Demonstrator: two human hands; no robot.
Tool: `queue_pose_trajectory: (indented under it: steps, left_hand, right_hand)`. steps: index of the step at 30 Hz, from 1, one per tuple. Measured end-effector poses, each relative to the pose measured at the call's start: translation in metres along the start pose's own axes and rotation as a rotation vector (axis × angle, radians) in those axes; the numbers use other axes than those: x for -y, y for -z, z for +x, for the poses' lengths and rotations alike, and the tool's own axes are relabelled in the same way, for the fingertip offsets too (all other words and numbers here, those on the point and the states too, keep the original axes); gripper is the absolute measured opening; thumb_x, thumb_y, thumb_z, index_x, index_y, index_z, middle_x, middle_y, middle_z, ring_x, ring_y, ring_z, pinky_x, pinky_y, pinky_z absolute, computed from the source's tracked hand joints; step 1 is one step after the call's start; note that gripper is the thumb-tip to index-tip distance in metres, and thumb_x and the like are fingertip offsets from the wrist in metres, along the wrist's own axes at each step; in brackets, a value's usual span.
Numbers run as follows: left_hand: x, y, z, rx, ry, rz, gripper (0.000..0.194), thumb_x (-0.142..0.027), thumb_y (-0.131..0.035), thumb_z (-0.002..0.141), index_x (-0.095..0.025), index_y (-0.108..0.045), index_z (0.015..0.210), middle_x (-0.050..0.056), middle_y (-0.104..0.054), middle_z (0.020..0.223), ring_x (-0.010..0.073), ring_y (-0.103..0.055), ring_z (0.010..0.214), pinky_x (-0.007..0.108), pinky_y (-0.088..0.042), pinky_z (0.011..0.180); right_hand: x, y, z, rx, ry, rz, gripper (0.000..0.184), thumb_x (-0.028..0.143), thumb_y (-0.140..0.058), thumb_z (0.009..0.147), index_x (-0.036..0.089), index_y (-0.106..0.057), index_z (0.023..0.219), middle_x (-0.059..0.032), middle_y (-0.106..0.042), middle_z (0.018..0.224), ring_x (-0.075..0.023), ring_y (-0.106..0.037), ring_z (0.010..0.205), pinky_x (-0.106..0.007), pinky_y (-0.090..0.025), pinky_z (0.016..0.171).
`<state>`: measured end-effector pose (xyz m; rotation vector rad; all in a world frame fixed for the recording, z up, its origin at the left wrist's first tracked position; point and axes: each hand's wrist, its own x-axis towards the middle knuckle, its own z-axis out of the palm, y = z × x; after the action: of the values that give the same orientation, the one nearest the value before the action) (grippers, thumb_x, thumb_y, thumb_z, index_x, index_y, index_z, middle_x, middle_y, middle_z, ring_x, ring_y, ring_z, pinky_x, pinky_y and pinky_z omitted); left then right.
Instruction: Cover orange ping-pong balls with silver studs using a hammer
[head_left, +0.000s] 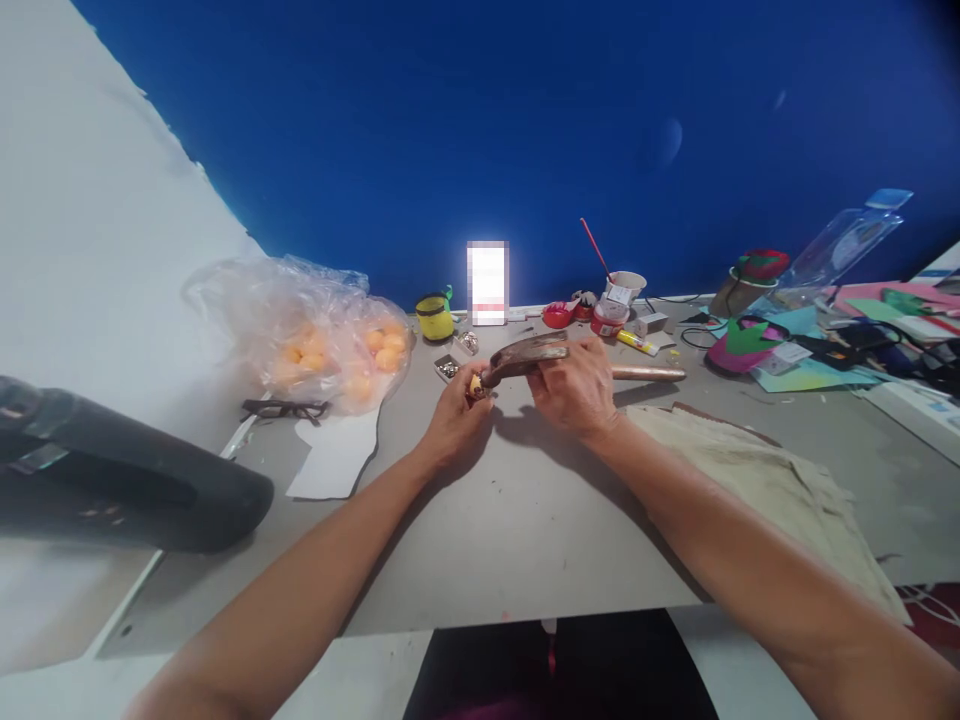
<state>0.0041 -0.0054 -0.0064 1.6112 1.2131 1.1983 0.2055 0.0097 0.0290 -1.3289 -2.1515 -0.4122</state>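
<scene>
My right hand (581, 388) is wrapped round a worn, brownish claw hammer (531, 354). The handle sticks out to the right past my fist, and the head points left. Between the closed fingers of my left hand (454, 422) is a small yellowish piece (476, 385), partly hidden by fingertips and too small to name. One end of the hammer head is right at that piece; whether they touch I cannot tell. Just behind my left hand lies a small tray of shiny metal bits (447, 368), beside a small clear packet (468, 342).
Left are a dark cylinder (135, 480), glasses (285, 410), white paper (337, 460) and plastic bags of orange balls (307, 350). A lit screen (489, 285), yellow cup (434, 318) and paint pots (609, 318) line the wall. Folded cloth (750, 490) lies under my right forearm; craft pieces (746, 345) sit right.
</scene>
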Motion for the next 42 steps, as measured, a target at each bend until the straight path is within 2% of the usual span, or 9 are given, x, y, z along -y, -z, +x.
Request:
queue_pose_trajectory:
  steps: [3,7,13,23,29,35,38,40,42]
  left_hand:
    - [0.001,0.000,0.001,-0.012,-0.001,0.004,0.042,-0.017,-0.064,0.074,-0.021,-0.065,0.116,0.000,-0.065,0.092,0.0152,-0.055,0.076,0.029,-0.048,0.071]
    - [0.002,0.001,0.004,-0.061,0.035,0.035,0.039,-0.019,-0.070,0.071,-0.020,-0.067,0.110,0.001,-0.066,0.091,0.0141,-0.056,0.071,0.028,-0.049,0.067]
    - [0.002,0.000,0.004,-0.044,0.044,0.043,0.041,-0.022,-0.072,0.071,-0.019,-0.068,0.112,0.003,-0.069,0.099,0.0167,-0.062,0.080,0.032,-0.053,0.076]
    - [0.005,0.002,0.003,-0.036,-0.020,0.185,0.039,-0.020,-0.071,0.073,-0.021,-0.070,0.113,0.004,-0.069,0.103,0.0203,-0.064,0.090,0.036,-0.052,0.088]
    - [0.002,-0.001,0.000,0.010,-0.087,0.251,0.036,-0.017,-0.070,0.074,-0.022,-0.069,0.110,0.004,-0.067,0.106,0.0225,-0.063,0.097,0.038,-0.050,0.094]
    - [-0.003,-0.003,-0.004,0.018,-0.158,0.287,0.026,-0.009,-0.061,0.067,-0.022,-0.064,0.089,0.002,-0.060,0.093,0.0198,-0.058,0.087,0.034,-0.048,0.086]
    - [-0.008,0.004,0.000,-0.059,-0.103,0.221,0.009,-0.022,-0.069,0.074,-0.021,-0.061,0.079,0.000,-0.060,0.083,0.0183,-0.056,0.078,0.032,-0.046,0.078]
    - [-0.009,0.014,0.006,-0.158,-0.032,0.217,0.021,-0.035,-0.070,0.081,-0.021,-0.059,0.070,-0.001,-0.058,0.070,0.0176,-0.054,0.069,0.032,-0.045,0.072]
    - [-0.007,0.026,0.015,-0.286,0.029,0.250,0.022,-0.037,-0.071,0.082,-0.021,-0.063,0.068,0.000,-0.059,0.065,0.0179,-0.054,0.066,0.033,-0.044,0.069]
  right_hand:
    - [0.000,0.000,0.001,0.058,0.013,-0.011,0.024,0.022,-0.048,0.097,0.019,-0.070,0.106,-0.0088,-0.073,0.089,-0.0234,-0.058,0.081,-0.039,-0.028,0.082]
    - [-0.010,0.002,0.006,0.102,-0.065,-0.079,0.025,0.026,-0.048,0.098,0.018,-0.070,0.108,-0.0116,-0.075,0.092,-0.0262,-0.062,0.084,-0.040,-0.029,0.080]
    - [-0.020,0.002,0.009,0.292,-0.195,-0.109,0.030,0.032,-0.062,0.093,0.020,-0.065,0.120,-0.0104,-0.078,0.091,-0.0284,-0.068,0.081,-0.036,-0.032,0.072]
    - [-0.033,-0.013,0.010,0.450,-0.307,-0.095,0.018,0.038,-0.063,0.096,0.023,-0.070,0.103,-0.0081,-0.077,0.107,-0.0260,-0.069,0.096,-0.034,-0.036,0.070]
    - [-0.038,-0.019,0.009,0.452,-0.296,-0.088,0.021,0.038,-0.064,0.096,0.022,-0.075,0.103,-0.0113,-0.073,0.112,-0.0279,-0.064,0.106,-0.036,-0.042,0.079]
    - [-0.034,-0.017,0.008,0.261,-0.292,-0.019,0.022,0.035,-0.060,0.098,0.022,-0.076,0.107,-0.0102,-0.072,0.115,-0.0277,-0.062,0.112,-0.036,-0.044,0.084]
    - [-0.032,-0.019,0.008,0.288,-0.291,0.019,0.020,0.033,-0.059,0.099,0.023,-0.076,0.099,-0.0091,-0.073,0.110,-0.0269,-0.062,0.108,-0.035,-0.043,0.079]
    - [-0.033,-0.020,0.008,0.307,-0.295,0.036,0.020,0.033,-0.058,0.099,0.024,-0.075,0.097,-0.0090,-0.073,0.109,-0.0265,-0.062,0.107,-0.034,-0.042,0.076]
    - [-0.034,-0.020,0.008,0.299,-0.294,0.041,0.019,0.032,-0.058,0.099,0.023,-0.075,0.099,-0.0093,-0.073,0.110,-0.0263,-0.062,0.108,-0.034,-0.043,0.076]
